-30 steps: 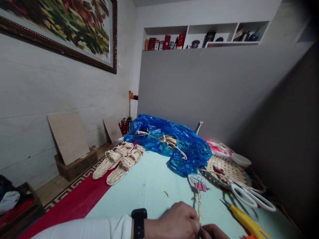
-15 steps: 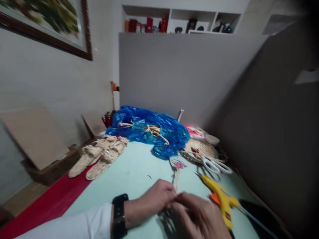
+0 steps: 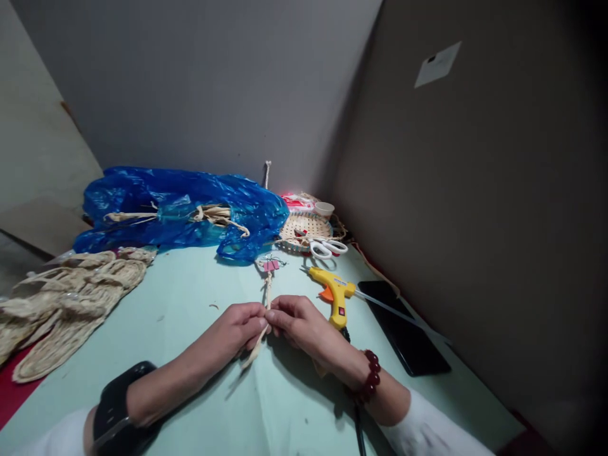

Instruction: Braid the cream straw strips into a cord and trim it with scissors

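Closest in, both forearms slant inward over the tabletop (image 3: 209, 411). The left hand (image 3: 237, 326) and right hand (image 3: 301, 326) meet, fingers pinched together on one straw cord (image 3: 255, 353), its grasped stretch hidden, its loose tail pointing nearward. Two woven sandals (image 3: 85, 316) lie leftward, one cut off at the edge. On the right are one black flat device (image 3: 406, 342) and one yellow glue gun (image 3: 338, 294). Past the hands, one pink clip (image 3: 270, 266) sits on the cord. Farther, white scissors (image 3: 327, 246) overlap one basket (image 3: 311, 223), its contents hard to make out, beside one crumpled blue bag (image 3: 251, 201).
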The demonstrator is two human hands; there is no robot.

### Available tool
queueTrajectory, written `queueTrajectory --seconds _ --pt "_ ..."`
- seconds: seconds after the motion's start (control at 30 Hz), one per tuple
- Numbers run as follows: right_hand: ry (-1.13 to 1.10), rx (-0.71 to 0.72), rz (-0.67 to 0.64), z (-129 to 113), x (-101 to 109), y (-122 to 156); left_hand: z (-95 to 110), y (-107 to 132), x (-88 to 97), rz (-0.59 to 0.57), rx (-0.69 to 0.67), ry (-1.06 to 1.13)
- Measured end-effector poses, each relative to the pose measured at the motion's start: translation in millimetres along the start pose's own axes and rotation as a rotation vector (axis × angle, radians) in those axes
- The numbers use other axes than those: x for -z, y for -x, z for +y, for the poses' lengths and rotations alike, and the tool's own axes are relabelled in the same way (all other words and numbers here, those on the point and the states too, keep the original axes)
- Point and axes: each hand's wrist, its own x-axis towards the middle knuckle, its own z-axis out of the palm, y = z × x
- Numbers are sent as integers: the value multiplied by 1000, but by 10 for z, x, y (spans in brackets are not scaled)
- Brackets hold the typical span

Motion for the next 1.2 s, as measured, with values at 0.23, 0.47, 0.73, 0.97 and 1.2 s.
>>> queueTrajectory --seconds 0.23,0.47,0.73,0.97,1.2 --pt "-53 17 129 62 3 -16 43 67 80 128 -18 -299" --pt "-191 -1 108 119 -52 -24 10 217 -189 205 -74 -597" --pt "-401 -112 71 -23 -11 17 -19 249 -196 96 -134 -875" --pt "-573 -53 49 3 -67 4 104 49 53 191 -153 -489" --pt "-395 -10 59 33 -60 13 -11 -44 45 -43 151 253"
